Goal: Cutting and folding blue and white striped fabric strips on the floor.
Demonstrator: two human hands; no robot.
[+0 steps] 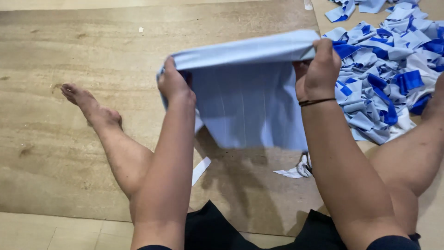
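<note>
I hold a pale blue piece of cloth (pixel 249 106) up in front of me, above a wooden board (pixel 92 60) on the floor. My left hand (pixel 173 83) grips its upper left corner. My right hand (pixel 319 69), with a dark band on the wrist, grips the upper right corner. The top edge of the cloth is folded over between the two hands, and the rest hangs down with faint vertical lines on it.
A heap of blue and white fabric scraps (pixel 388 69) lies at the right. My left leg and bare foot (pixel 88 104) stretch over the board; my right knee (pixel 416 153) is at the right. A white strip (pixel 201 169) and small scraps (pixel 298 170) lie under the cloth.
</note>
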